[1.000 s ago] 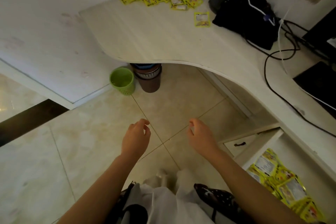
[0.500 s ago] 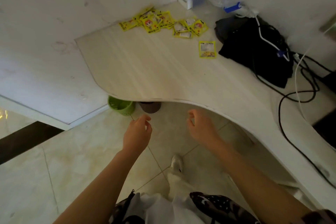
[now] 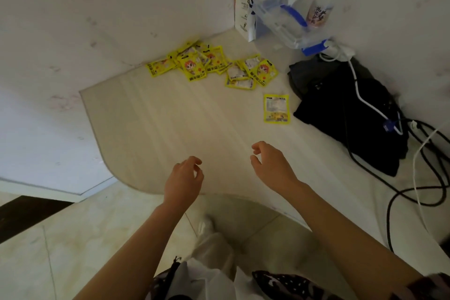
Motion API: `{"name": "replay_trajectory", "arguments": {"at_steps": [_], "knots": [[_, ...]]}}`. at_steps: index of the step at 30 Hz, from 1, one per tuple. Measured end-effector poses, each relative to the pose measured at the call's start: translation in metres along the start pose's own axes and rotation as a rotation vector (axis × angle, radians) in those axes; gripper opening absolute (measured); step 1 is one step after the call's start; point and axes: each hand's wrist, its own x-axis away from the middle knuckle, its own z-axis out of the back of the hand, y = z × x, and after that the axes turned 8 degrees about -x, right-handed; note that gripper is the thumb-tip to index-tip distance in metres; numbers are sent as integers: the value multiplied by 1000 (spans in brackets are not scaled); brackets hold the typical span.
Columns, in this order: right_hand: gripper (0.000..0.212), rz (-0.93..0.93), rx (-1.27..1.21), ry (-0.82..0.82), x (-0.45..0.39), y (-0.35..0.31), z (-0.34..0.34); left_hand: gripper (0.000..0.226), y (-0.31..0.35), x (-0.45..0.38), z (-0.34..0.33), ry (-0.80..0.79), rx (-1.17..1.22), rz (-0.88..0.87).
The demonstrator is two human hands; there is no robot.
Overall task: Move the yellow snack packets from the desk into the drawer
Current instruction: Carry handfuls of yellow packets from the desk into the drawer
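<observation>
A pale wooden desk (image 3: 170,124) fills the corner, its far edge against the wall, where a heap of yellow snack packets (image 3: 211,63) lies, one stray packet (image 3: 276,109) nearer the black bag (image 3: 350,114). Over the desk's near edge, well short of the heap, the left hand (image 3: 183,181) and right hand (image 3: 272,165) hover empty, fingers loosely curled and apart, apparently readied to gather packets; the drawer is out of view.

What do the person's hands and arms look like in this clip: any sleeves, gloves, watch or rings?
Both arms are bare for their whole visible length, with no sleeves. The left hand and right hand wear no gloves, and no watch, bracelet or ring shows from this side. At the bottom edge there is light, whitish clothing with a dark patterned piece beside it.
</observation>
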Motion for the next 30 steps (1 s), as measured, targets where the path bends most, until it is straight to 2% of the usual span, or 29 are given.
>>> {"name": "replay_trajectory", "arguments": {"at_steps": [11, 16, 23, 27, 30], "knots": [[33, -158, -28, 64, -124, -8, 24, 22, -7, -165, 28, -67, 54, 10], [36, -277, 17, 40, -167, 4, 22, 27, -19, -246, 42, -12, 87, 36], [39, -360, 267, 33, -205, 28, 26, 40, -1, -346, 54, 46, 165, 196], [49, -432, 356, 98, -223, 38, 26, 49, 19, -384, 48, 36, 311, 410], [49, -508, 343, 120, -231, 43, 29, 61, 29, -400, 39, 12, 341, 501]]}}
